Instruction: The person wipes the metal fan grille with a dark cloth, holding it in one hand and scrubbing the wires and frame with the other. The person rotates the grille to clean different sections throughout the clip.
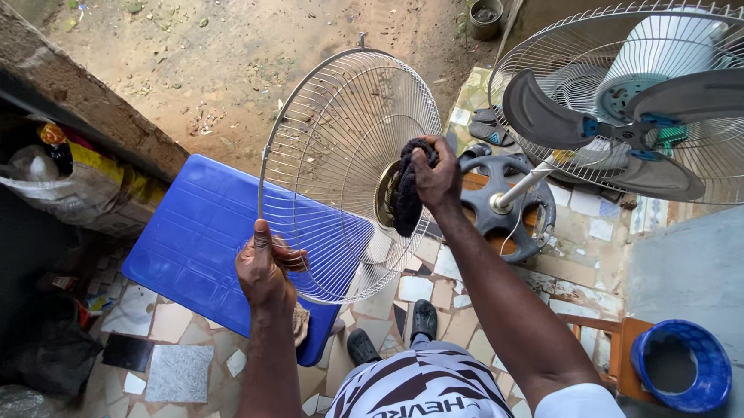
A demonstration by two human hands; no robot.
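Over the blue lid, left hand fingers grip the fan guard rim, right hand fingers pinch a dark cloth at its centre; fan looks guardless still.

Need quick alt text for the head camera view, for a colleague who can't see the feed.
A person holds a round wire fan guard upright, the left hand gripping its lower rim while the right hand presses a dark cloth against its centre. To the right stands a pedestal fan with grey blades exposed; a blue plastic lid lies on the tiled floor behind the guard.
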